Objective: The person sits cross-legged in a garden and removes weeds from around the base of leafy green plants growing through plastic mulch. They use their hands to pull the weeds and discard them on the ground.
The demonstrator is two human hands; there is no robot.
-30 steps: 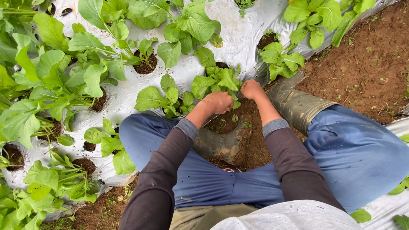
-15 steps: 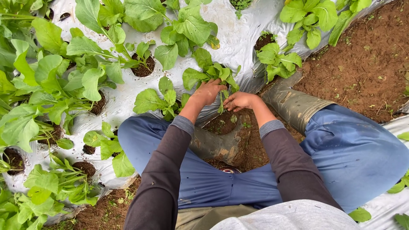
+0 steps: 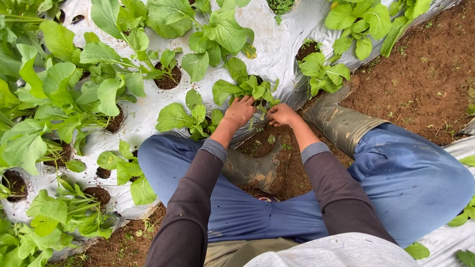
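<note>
Silver plastic mulch sheet (image 3: 277,44) surrounds your small leafy green seedling (image 3: 247,89); left hand (image 3: 239,111) and right hand (image 3: 282,114) grip its base at 6 o'clock.

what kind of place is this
Most likely an outdoor vegetable bed: silvery plastic mulch sheet with planting holes, leafy green seedlings that both hands touch, and bare brown soil.
</note>
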